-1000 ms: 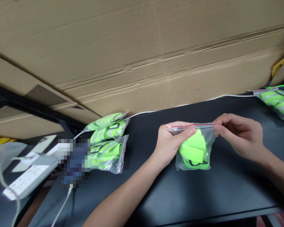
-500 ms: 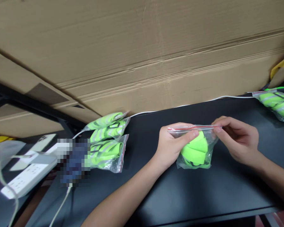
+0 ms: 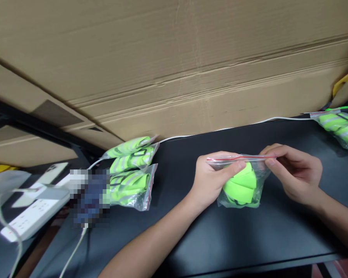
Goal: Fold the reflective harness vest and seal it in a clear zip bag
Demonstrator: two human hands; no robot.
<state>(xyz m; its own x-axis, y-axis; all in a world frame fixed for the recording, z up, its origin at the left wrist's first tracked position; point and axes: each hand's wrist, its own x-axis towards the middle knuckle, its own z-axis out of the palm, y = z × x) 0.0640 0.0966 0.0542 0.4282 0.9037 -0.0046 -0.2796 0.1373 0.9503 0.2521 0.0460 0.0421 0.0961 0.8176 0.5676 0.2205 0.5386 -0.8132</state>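
Note:
A clear zip-lock bag [image 3: 259,179] with a red seal line hangs between my hands above the dark table. Inside it lies a rolled neon-green strap [image 3: 241,186]. My left hand [image 3: 213,175] grips the bag's left side, thumb across the front and fingers hidden behind. With thumb and index finger, my right hand [image 3: 295,170] pinches the top right corner at the red seal. To the left, several similar bags of green reflective straps [image 3: 130,187] are stacked on the table.
Another bagged green strap [image 3: 340,125] sits at the far right. A white power strip [image 3: 36,216], a pale phone [image 3: 50,175] and cables lie at the left. Tall cardboard [image 3: 191,77] stands along the back of the black table [image 3: 234,243], with a white cable at its foot.
My right hand has shifted slightly right along the red seal, toward the bag's corner. My left hand keeps its hold on the bag.

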